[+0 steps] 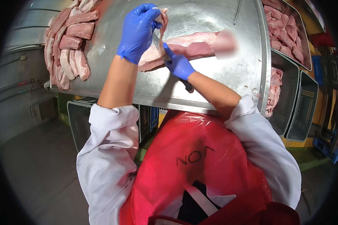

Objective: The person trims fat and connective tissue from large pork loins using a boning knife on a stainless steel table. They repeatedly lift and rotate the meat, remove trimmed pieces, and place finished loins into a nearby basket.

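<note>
My left hand, in a blue glove, pinches a thin pale-pink strip of trimming and holds it up above the steel table. Below it a long piece of pork lies across the table, its right end blurred in the picture. My right hand, also gloved blue, grips a knife by its dark handle, with the index finger stretched along it. The blade rises along the hanging strip and is partly hidden by it and my left hand.
Several cut pork pieces lie at the steel table's left. At the right stand a tray of meat, a crate with paler meat and another grey crate. More crates sit below the near edge. A thin metal rod lies at the back.
</note>
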`<state>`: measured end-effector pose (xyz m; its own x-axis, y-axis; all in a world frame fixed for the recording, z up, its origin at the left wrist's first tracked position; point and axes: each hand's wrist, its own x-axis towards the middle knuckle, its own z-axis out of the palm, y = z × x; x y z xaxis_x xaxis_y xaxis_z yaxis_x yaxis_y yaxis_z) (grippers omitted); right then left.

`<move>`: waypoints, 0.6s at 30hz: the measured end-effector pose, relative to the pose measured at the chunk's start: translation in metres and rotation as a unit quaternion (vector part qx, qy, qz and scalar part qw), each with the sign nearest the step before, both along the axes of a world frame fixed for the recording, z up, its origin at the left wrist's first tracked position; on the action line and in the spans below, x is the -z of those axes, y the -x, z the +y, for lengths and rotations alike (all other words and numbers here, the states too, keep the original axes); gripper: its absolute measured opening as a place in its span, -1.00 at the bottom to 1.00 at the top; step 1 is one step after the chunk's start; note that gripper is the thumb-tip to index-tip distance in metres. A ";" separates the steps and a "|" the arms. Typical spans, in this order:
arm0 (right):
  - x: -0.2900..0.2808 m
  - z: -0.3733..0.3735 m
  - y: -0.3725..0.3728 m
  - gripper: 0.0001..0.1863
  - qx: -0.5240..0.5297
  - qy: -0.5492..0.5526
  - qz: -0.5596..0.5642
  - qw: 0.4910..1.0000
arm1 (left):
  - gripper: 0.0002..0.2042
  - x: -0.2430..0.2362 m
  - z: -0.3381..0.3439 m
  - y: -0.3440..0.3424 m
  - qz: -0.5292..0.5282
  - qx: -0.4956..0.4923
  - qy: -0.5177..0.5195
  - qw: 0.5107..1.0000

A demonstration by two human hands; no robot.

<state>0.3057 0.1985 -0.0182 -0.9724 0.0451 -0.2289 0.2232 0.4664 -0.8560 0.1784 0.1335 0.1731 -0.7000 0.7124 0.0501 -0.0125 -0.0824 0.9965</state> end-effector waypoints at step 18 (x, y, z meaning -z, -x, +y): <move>0.029 -0.130 0.014 -0.22 0.145 0.030 0.145 0.978 | -0.86 -0.074 -0.058 -0.002 0.016 0.050 -0.080 0.995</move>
<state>0.2921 0.0681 -0.0472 -0.9449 0.3245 0.0431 0.0833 0.3658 -0.9270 0.1799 0.0758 0.2475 -0.6219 0.7599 0.1892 0.0026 -0.2395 0.9709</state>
